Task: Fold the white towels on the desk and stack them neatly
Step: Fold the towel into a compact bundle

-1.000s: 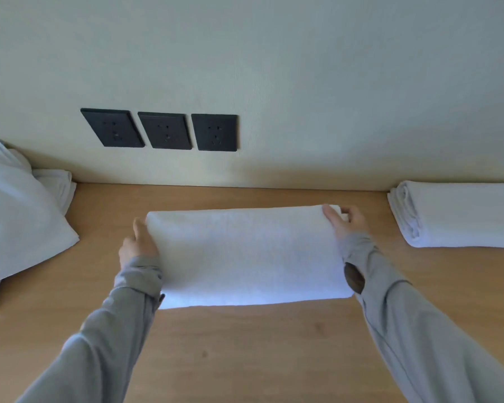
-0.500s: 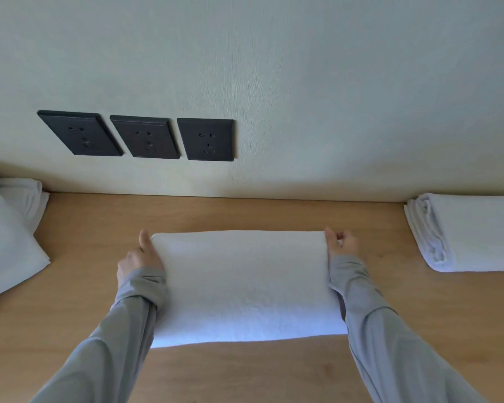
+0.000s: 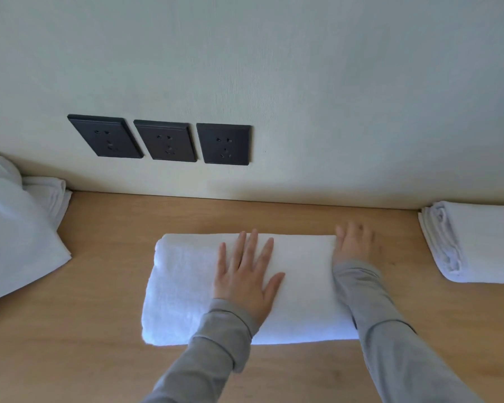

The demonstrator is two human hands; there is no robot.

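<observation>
Head cam view, looking down at the wooden worktop (image 3: 105, 257): one white towel (image 3: 184, 286) lies folded into a thick long rectangle right under the hands, its long side running parallel to the wall (image 3: 332, 97). Left hand (image 3: 245, 277) sits palm down on the middle of it, fingers (image 3: 253, 245) straight and spread apart, pointing at the wall and ending just short of the towel's far edge, thumb splayed out toward the other hand. Right hand (image 3: 354, 244) is at the towel's right end and a bit motion-blurred, but its fingers (image 3: 352, 231) look straight and slightly fanned, not curled round anything. The thumb side touches the towel's end, and I can't tell if the palm is on the cloth or on the wood just beside it. Both arms are in grey sleeves (image 3: 390, 330). Well off to the right of the right fingers, up against the wall, there's a stack of folded towels (image 3: 483, 242), folded edges facing the hands. Way out left of the left fingers is a big loose heap of white cloth (image 3: 12, 237), with a smaller folded towel (image 3: 51, 190) tucked behind it by the wall. Up past the left fingers, on the wall, three black sockets (image 3: 166, 141) sit in a row, mostly above the towel's left half.
</observation>
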